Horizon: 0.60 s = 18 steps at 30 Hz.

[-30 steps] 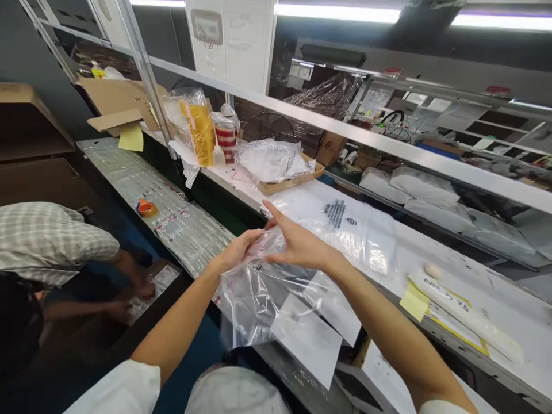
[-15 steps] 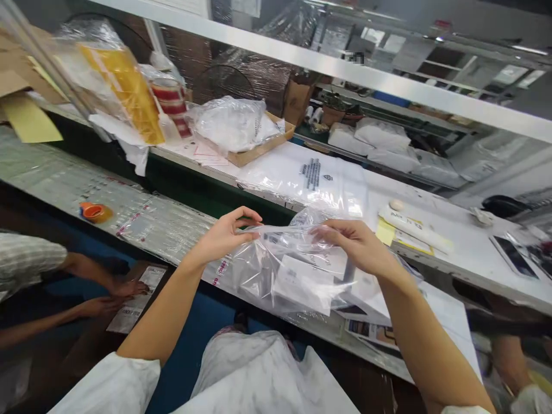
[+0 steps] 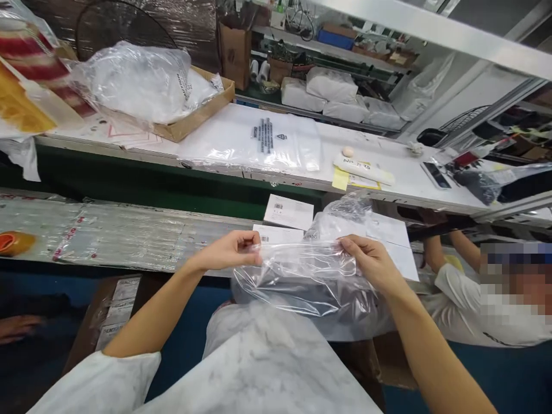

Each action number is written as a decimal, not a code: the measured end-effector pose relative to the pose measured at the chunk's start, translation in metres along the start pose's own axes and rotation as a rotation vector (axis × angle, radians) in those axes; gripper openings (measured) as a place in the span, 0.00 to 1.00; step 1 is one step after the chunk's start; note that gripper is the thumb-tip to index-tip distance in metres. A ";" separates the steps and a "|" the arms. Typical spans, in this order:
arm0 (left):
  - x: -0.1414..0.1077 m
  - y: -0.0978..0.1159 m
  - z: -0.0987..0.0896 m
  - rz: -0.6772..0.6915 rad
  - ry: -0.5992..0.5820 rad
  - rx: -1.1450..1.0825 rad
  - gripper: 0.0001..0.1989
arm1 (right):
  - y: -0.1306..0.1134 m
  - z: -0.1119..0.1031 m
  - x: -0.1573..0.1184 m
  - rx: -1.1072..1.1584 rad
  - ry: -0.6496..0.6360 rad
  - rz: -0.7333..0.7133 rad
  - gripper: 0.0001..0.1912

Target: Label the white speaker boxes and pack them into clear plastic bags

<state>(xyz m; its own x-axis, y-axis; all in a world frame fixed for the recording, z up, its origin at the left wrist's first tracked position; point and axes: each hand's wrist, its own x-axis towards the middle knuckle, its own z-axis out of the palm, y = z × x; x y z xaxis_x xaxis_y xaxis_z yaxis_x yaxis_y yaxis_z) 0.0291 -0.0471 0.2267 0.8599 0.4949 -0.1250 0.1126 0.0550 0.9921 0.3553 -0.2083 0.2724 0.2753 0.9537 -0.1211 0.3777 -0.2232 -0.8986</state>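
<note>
Stretched between my two hands is a clear plastic bag [image 3: 302, 282], its upper edge pulled taut in front of my body. My left hand [image 3: 235, 250] pinches the bag at one end of that edge. At the other end my right hand [image 3: 366, 259] grips it between thumb and fingers. Just beyond the bag sit white boxes with printed labels, one of them a white box [image 3: 288, 211] on the lower bench. Crumpled clear plastic [image 3: 340, 215] lies beside the boxes, near my right hand.
A flat stack of printed plastic bags [image 3: 259, 138] lies on the white shelf [image 3: 371, 144], beside a cardboard tray [image 3: 207, 109] of plastic bags. An orange tape roll [image 3: 16, 243] is on the left. A co-worker's sleeve [image 3: 452, 293] shows at right, another person's hand [image 3: 19, 326] at left.
My view has swung right. The bag has come nearer my body, its edge drawn straight, and the white boxes behind it are now exposed. A co-worker at right has come further into view.
</note>
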 end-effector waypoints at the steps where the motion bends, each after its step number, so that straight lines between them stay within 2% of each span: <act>1: 0.002 -0.004 0.008 0.020 0.002 -0.063 0.18 | 0.011 -0.001 -0.003 0.040 0.084 -0.031 0.25; 3: 0.008 -0.011 0.025 0.001 0.081 -0.183 0.19 | 0.027 -0.005 -0.008 0.160 0.197 -0.051 0.21; 5: 0.014 -0.017 0.041 -0.078 0.220 -0.221 0.21 | 0.036 -0.009 -0.014 0.261 0.235 -0.012 0.20; 8: 0.023 -0.021 0.058 -0.128 0.452 -0.024 0.21 | 0.045 -0.011 -0.031 0.273 0.197 0.100 0.22; 11: 0.026 -0.019 0.064 -0.127 0.580 0.270 0.20 | 0.061 -0.002 -0.053 0.225 0.046 0.245 0.27; 12: 0.026 -0.017 0.064 -0.137 0.578 0.332 0.22 | 0.068 0.002 -0.059 0.233 -0.032 0.297 0.29; 14: 0.025 -0.016 0.061 -0.154 0.465 0.341 0.23 | 0.080 0.008 -0.068 0.289 -0.120 0.363 0.31; 15: 0.025 -0.016 0.059 -0.147 0.376 0.290 0.21 | 0.085 0.009 -0.070 0.332 -0.085 0.360 0.30; 16: 0.025 -0.017 0.057 -0.127 0.291 0.213 0.19 | 0.089 0.008 -0.070 0.383 0.006 0.333 0.27; 18: 0.027 -0.021 0.057 -0.077 0.224 0.037 0.18 | 0.092 0.004 -0.066 0.487 0.275 0.239 0.23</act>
<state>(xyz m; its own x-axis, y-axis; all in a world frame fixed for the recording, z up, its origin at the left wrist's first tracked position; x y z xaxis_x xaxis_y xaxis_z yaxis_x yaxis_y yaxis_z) 0.0784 -0.0847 0.2018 0.7166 0.6708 -0.1908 0.1949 0.0701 0.9783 0.3686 -0.2906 0.1955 0.5456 0.7871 -0.2879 -0.1526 -0.2445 -0.9576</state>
